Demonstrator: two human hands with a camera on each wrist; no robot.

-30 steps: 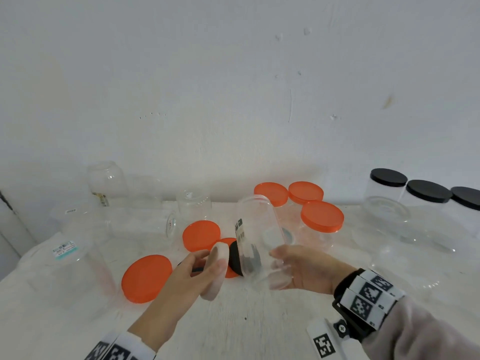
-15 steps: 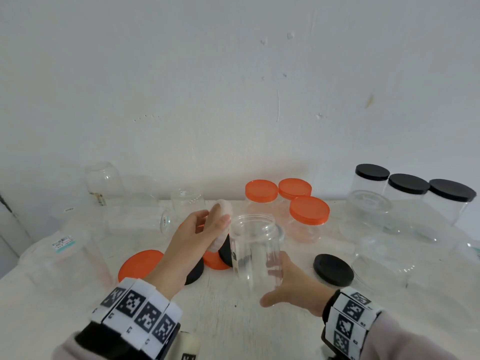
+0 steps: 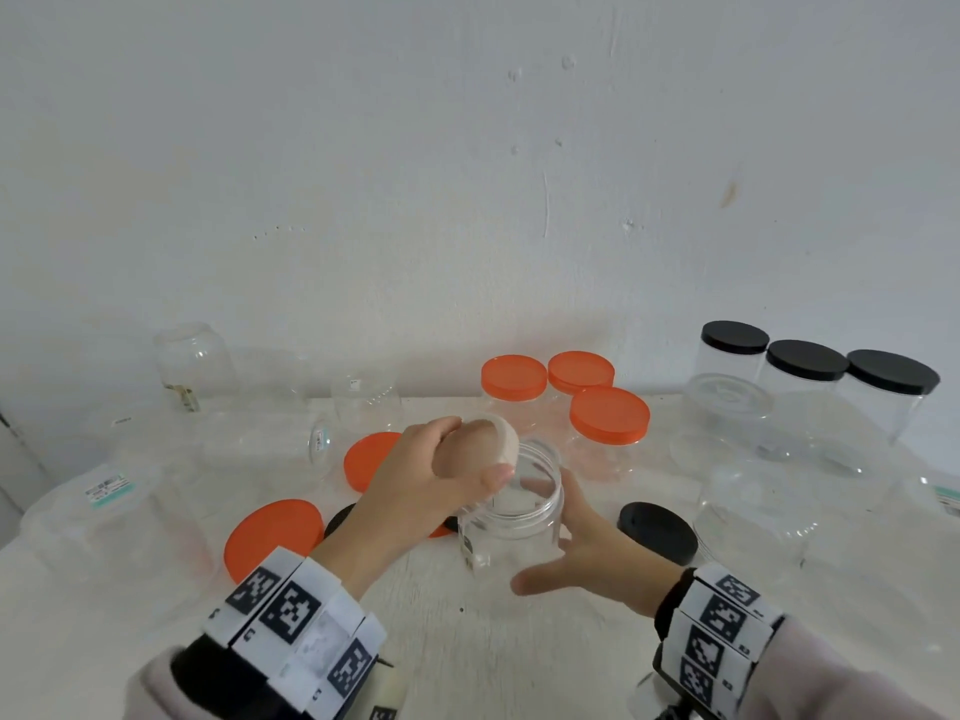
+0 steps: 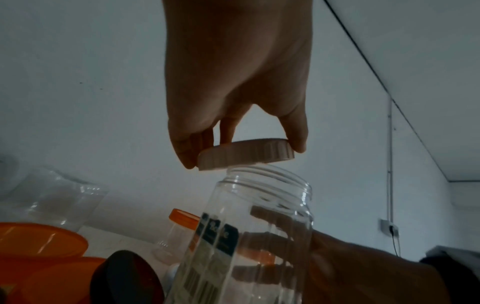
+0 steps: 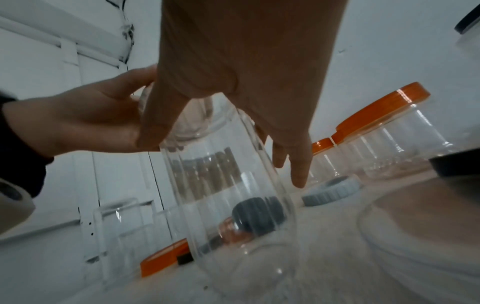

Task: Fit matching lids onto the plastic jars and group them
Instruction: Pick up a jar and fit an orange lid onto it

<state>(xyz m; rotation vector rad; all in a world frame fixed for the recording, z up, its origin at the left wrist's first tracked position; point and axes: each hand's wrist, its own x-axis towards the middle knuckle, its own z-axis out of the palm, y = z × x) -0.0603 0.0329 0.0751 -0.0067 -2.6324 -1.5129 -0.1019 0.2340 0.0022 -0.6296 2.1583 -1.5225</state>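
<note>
A clear plastic jar (image 3: 511, 517) with a dark label stands upright near the table's front, its threaded mouth uncovered. My right hand (image 3: 582, 553) wraps around its far and right side, and my fingers show through the wall (image 4: 267, 242). My left hand (image 3: 447, 470) pinches a beige ribbed lid (image 3: 501, 436) by its rim. The lid (image 4: 246, 154) hovers tilted just over the left edge of the jar's mouth (image 4: 267, 176). In the right wrist view the jar (image 5: 228, 185) fills the centre, with my left hand (image 5: 85, 121) above it.
Loose orange lids (image 3: 275, 532) and black lids (image 3: 657, 532) lie around the jar. Three orange-lidded jars (image 3: 608, 418) stand behind it, three black-lidded jars (image 3: 805, 361) at the back right. Several uncapped clear jars (image 3: 192, 361) crowd the left and right. A grey lid (image 5: 332, 191) lies behind.
The jar went from tilted in the air to upright on the table under my right hand. My left hand brought the beige lid up and over the jar's mouth.
</note>
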